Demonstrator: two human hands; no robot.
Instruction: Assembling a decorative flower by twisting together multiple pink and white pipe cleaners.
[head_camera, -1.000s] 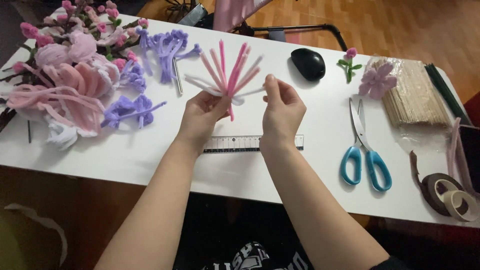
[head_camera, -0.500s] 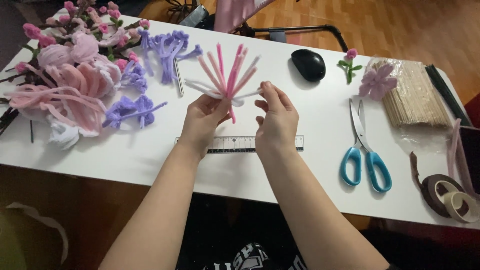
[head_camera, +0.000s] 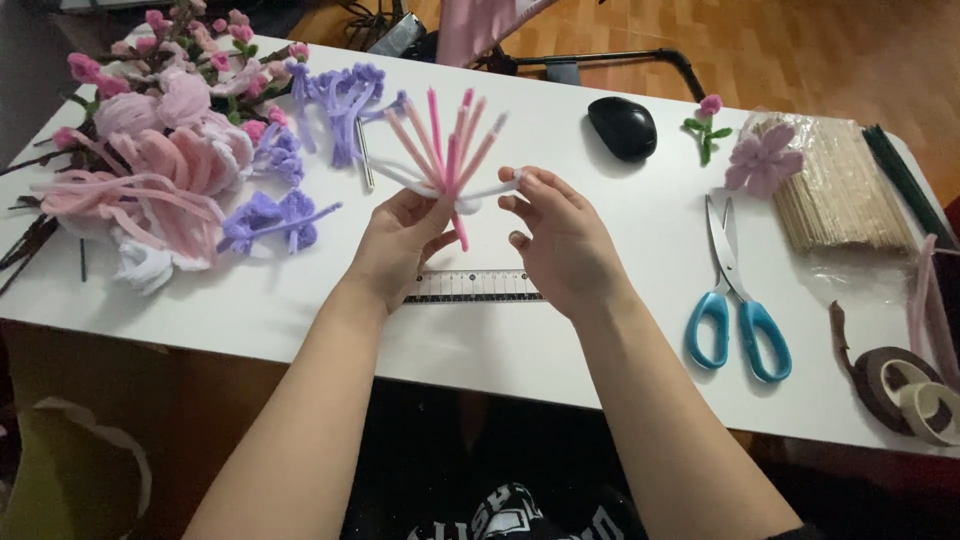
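My left hand (head_camera: 398, 245) pinches the base of a fanned bundle of pink pipe cleaners (head_camera: 447, 145), holding it above the white table (head_camera: 300, 300). A white pipe cleaner (head_camera: 400, 178) crosses the bundle at the pinch point. My right hand (head_camera: 562, 240) grips the right end of that white pipe cleaner between thumb and fingers. A clear ruler (head_camera: 470, 287) lies on the table just under both hands.
A heap of pink, white and purple pipe-cleaner flowers (head_camera: 170, 150) fills the table's left. A black mouse (head_camera: 622, 127), a small pink flower (head_camera: 706, 122), a bag of wooden sticks (head_camera: 830, 185), blue-handled scissors (head_camera: 735, 300) and tape rolls (head_camera: 905, 385) lie to the right.
Both hands shifted slightly, and the right hand has pulled the white pipe cleaner's end further to the right, across the pink bundle.
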